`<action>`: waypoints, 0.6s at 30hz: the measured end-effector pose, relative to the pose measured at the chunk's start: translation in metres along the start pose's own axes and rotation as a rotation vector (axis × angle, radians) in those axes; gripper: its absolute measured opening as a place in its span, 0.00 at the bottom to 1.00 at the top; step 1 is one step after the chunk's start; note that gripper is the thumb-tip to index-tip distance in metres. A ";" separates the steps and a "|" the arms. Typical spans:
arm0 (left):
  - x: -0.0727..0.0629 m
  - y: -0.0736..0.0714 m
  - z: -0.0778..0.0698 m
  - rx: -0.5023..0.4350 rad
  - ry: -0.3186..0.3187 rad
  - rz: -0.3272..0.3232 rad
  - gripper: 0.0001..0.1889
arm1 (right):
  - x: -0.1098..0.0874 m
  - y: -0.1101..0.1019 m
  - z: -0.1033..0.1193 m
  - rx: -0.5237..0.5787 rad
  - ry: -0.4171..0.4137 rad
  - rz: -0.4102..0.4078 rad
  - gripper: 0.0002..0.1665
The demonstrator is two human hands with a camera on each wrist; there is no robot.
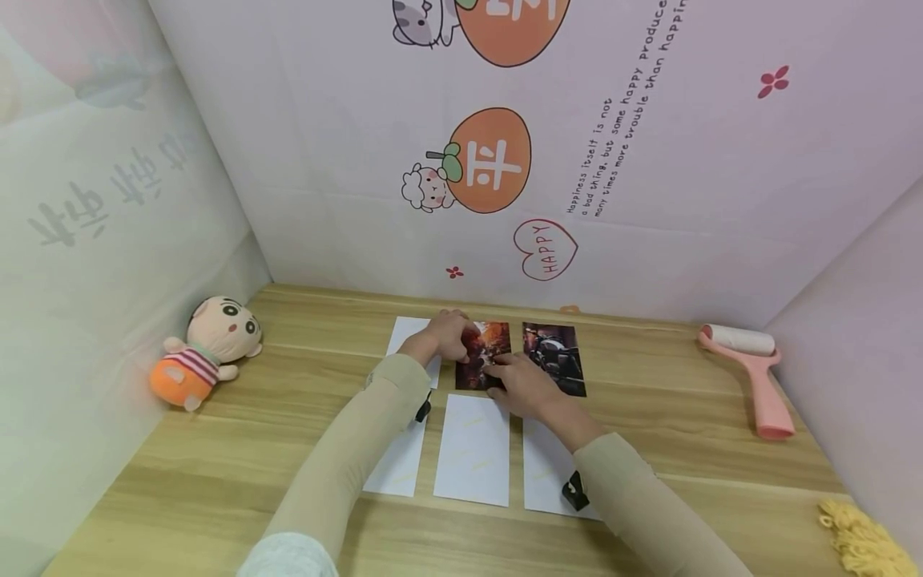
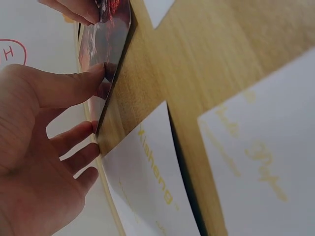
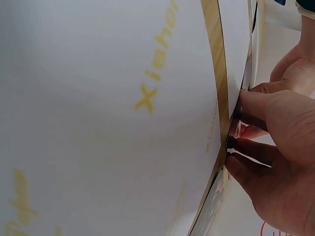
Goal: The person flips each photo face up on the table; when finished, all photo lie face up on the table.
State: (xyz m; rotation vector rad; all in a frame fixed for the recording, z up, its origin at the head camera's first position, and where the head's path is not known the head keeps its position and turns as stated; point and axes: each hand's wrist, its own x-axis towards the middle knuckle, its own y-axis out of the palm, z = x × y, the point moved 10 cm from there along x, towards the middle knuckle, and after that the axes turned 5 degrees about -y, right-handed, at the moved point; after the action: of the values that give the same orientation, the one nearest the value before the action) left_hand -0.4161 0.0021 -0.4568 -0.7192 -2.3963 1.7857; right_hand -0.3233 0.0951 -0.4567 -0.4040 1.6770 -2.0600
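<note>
A glossy photo card with a red-orange picture [image 1: 494, 335] lies face up in the back row, between a white card and a dark motorcycle card. My left hand [image 1: 449, 335] touches its left side; in the left wrist view the thumb [image 2: 91, 81] lies on the picture, with other fingertips beside the card's edge. My right hand [image 1: 525, 385] reaches its lower right part, fingertips on the picture. In the right wrist view the right hand's fingers [image 3: 251, 147] are spread along the card's edge, close to the left hand.
The motorcycle card [image 1: 555, 357] lies to the right. A white card [image 1: 413, 327] is partly behind my left hand. Several white cards, one in the front middle [image 1: 472, 453], form a front row. A doll [image 1: 209, 353], a pink lint roller [image 1: 757, 369] and yellow yarn [image 1: 865, 537] lie farther out.
</note>
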 end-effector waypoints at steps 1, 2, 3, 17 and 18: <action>0.000 0.000 0.000 0.004 -0.001 0.000 0.28 | 0.000 0.000 0.000 0.000 0.000 0.000 0.26; 0.000 0.000 0.000 0.009 -0.001 -0.001 0.28 | 0.000 0.000 0.000 0.001 0.000 0.000 0.26; 0.000 0.000 0.000 0.013 -0.002 -0.002 0.28 | 0.000 0.000 0.000 0.002 0.000 0.000 0.25; -0.002 -0.001 -0.005 0.085 -0.027 -0.015 0.28 | 0.001 -0.001 0.001 0.042 0.005 0.009 0.24; -0.002 0.000 -0.006 0.088 -0.023 -0.020 0.28 | 0.001 -0.001 0.001 0.037 0.006 0.009 0.23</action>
State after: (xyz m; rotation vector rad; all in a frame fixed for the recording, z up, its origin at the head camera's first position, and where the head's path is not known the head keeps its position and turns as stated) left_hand -0.4121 0.0063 -0.4539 -0.6658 -2.3127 1.8883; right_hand -0.3236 0.0942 -0.4551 -0.3775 1.6381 -2.0843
